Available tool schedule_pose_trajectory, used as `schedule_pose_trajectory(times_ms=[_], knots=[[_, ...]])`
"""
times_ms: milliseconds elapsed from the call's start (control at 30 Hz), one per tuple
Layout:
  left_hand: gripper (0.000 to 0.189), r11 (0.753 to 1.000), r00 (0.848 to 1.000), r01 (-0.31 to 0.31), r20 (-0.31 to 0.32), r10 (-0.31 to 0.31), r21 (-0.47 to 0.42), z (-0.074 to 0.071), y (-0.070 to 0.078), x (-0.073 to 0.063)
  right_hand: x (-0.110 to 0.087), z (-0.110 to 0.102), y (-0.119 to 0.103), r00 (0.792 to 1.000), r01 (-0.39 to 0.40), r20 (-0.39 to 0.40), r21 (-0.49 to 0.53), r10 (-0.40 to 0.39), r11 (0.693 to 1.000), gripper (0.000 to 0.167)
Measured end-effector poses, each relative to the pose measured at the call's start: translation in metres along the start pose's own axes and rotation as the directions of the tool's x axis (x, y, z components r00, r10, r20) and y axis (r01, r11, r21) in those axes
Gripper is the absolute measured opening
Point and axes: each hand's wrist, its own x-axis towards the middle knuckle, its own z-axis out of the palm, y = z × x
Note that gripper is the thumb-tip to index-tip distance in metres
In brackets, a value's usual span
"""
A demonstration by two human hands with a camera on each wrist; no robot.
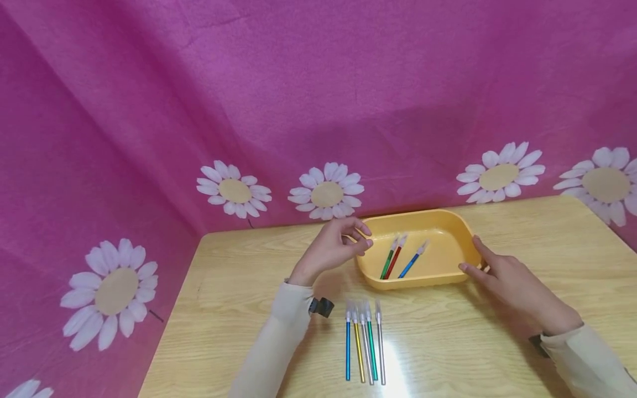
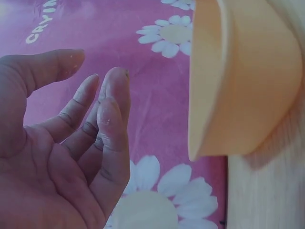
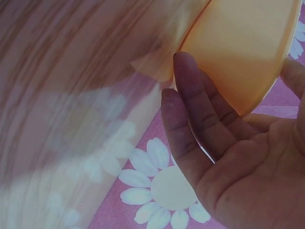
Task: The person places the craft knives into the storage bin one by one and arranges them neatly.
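Note:
A yellow plastic tray [image 1: 443, 257] with rounded corners sits near the back of the table. My right hand [image 1: 517, 284] grips its right end, thumb at the rim and fingers against the outer wall, as the right wrist view shows. Beside the left end is my left hand [image 1: 335, 243], its fingers loosely bent; the left wrist view shows it holding nothing and apart from the tray wall [image 2: 248, 86]. Inside the tray lie three slim pen-shaped tools with clear caps: a green one [image 1: 387, 264], a red one [image 1: 393, 261] and a blue one [image 1: 410, 265].
Several more capped tools lie side by side in front of the tray, among them a blue one [image 1: 348, 348], a yellow one [image 1: 359, 354] and a silver one [image 1: 381, 354]. Behind the wooden table [image 1: 224, 309] hangs a pink flowered cloth [image 1: 348, 99].

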Motion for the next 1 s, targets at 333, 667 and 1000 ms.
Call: schedule_pose_trajectory(times_ms=[333, 667, 1000], knots=[[0.012, 0.998, 0.999, 0.041, -0.030, -0.040, 0.038, -0.002, -0.014, -0.014, 0.002, -0.001, -0.004, 1.000, 0.013, -0.015, 0.006, -0.013, 1.000, 0.083], [0.013, 0.994, 0.997, 0.076, -0.016, -0.075, 0.077, -0.006, -0.030, -0.033, -0.001, 0.002, -0.001, 0.999, -0.033, -0.001, 0.008, 0.033, 0.999, 0.086], [0.008, 0.971, 0.985, 0.166, 0.011, -0.171, 0.170, -0.010, -0.041, -0.057, -0.003, 0.004, 0.001, 0.999, 0.010, -0.034, -0.005, -0.010, 1.000, 0.083]])
